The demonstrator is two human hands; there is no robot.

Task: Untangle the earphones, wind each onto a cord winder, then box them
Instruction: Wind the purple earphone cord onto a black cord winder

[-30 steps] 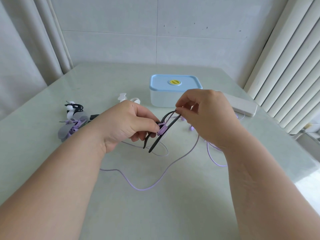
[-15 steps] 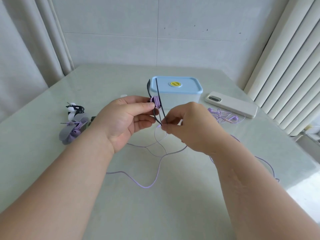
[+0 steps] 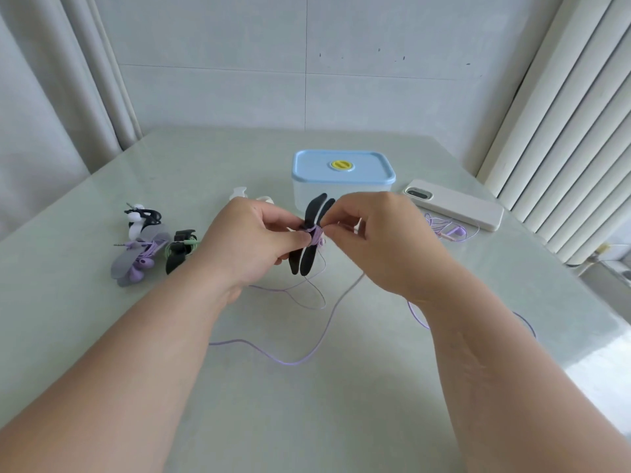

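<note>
Frame centre: left hand (image 3: 259, 240) pinches the black cord winder (image 3: 309, 257) at its waist to steady it upright, right hand (image 3: 372, 240) pinches the purple cord (image 3: 307, 356) at the wraps to feed turns — slack loops on the table (image 3: 307, 421) below, lidded box (image 3: 368, 165) just behind, unopened.

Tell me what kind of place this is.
Probably a room in a home: a pale table against a tiled wall, curtains at the left, and a phone beside a lidded box.
</note>
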